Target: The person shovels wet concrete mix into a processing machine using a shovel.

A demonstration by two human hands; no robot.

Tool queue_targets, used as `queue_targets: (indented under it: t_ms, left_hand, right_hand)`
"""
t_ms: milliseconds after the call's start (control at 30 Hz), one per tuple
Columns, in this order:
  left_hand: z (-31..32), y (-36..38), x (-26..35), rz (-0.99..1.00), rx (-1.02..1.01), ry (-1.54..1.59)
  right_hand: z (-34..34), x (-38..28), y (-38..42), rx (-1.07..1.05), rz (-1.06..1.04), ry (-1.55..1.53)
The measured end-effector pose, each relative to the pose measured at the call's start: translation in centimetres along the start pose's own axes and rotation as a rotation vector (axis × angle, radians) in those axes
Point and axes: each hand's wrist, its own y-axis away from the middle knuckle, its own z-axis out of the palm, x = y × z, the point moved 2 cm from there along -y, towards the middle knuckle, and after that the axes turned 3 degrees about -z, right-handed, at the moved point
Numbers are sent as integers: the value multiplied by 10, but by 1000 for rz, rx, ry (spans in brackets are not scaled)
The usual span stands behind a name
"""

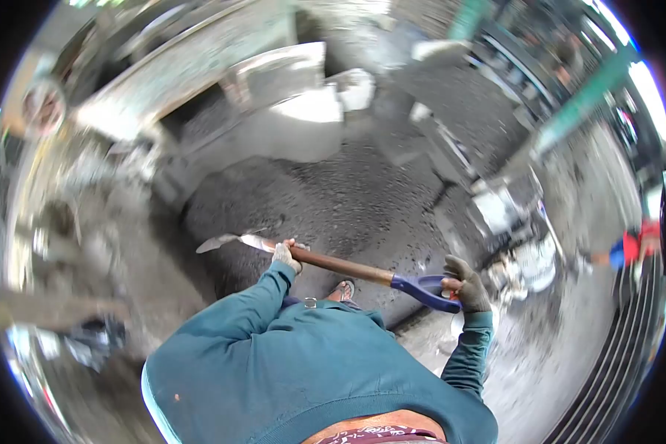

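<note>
A shovel (340,264) with a brown wooden shaft and a blue D-shaped handle lies across the front of my body. Its metal blade (233,241) points to the left, over the edge of a dark heap of loose, grainy material (325,192). My left hand (287,255), in a pale glove, is wrapped round the shaft close to the blade. At the other end, my right hand (466,285), in a darker glove with bare fingertips, grips the blue handle. One sandalled foot (342,290) shows below the shaft.
White sacks (525,266) and a pale container (503,207) stand to the right of the heap. Farther right, a person in red and blue (633,248) is near a ribbed metal surface (607,370). A green post (581,103) leans in at upper right. Pale boards (192,66) border the upper left.
</note>
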Motion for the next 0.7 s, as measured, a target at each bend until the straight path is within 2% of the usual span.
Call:
queue_targets:
  t_ms: [33,100,133,167,200,233,267,300,333,367,400,467,500,533,633,667,700]
  left_hand:
    - [18,-9,-15,-36,-18,-13]
    - [76,3,-47,-178,-10,-94]
    - [103,13,-64,-204,-76,-192]
    - [132,32,-82,-194,-167,-343]
    - [157,44,-102,-276,-250,-376]
    - [179,53,-122,-357,-328,-404]
    - [200,61,-143,-448,-437,-432]
    - [220,68,-163,-541,-540,-453]
    - [239,77,-184,-634,-640,-469]
    - [258,89,-203,-652,-735,-571]
    - [276,101,-220,-733,-765,-615]
    - [310,129,-252,-871,-799,-688]
    - [324,144,-263,-927,-800,-718]
    - [335,153,-272,-1020,-879,-720]
    - [353,146,-300,-1145,-869,-774]
    - [362,142,-304,-1153,-790,-831]
    - [371,129,-307,-1194,-753,-839]
  right_hand:
    - [-15,35,11,53,-28,-26]
    - [-32,69,53,309,135,-127]
    - [-46,146,70,398,130,-113]
    - [-42,156,92,483,244,-53]
    - [-37,167,116,562,361,-4]
    - [-31,210,137,695,428,-402]
    - [-15,215,161,727,499,-573]
    - [3,232,180,806,561,-615]
    - [21,234,195,877,522,-777]
    - [40,229,208,900,560,-907]
    - [61,255,228,932,593,-971]
    - [95,228,240,1117,598,-1204]
    - [119,295,263,1206,501,-1108]
    - [130,277,264,1206,489,-1129]
    - [171,235,279,1330,428,-1085]
    - [189,242,279,1399,411,-801]
    - [204,224,274,1476,474,-797]
